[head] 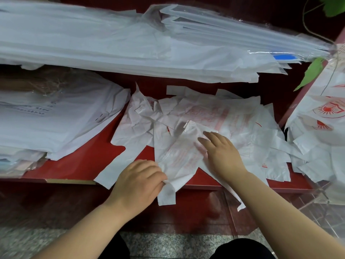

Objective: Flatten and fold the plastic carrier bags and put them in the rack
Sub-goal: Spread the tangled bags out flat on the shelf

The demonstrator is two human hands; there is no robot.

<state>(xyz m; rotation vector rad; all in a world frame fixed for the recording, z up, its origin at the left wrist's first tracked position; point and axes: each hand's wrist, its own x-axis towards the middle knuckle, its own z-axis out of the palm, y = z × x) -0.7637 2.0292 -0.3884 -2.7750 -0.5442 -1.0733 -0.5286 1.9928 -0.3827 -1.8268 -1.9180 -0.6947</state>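
A white carrier bag with faint red print (179, 157) lies on top of a loose heap of similar crumpled bags (214, 116) on the red shelf (87, 159). My left hand (138, 182) grips the bag's near end at the shelf's front edge, fingers curled round the plastic. My right hand (220, 152) lies flat on the bag with straight fingers, pressing it down. The bag's handle strip (166, 197) hangs over the front edge.
A big stack of flat white bags (130, 43) fills the back. Another flat stack in clear wrap (52, 118) lies at the left. Printed bags (324, 116) pile up at the right beside green leaves (311, 71). Speckled floor shows below.
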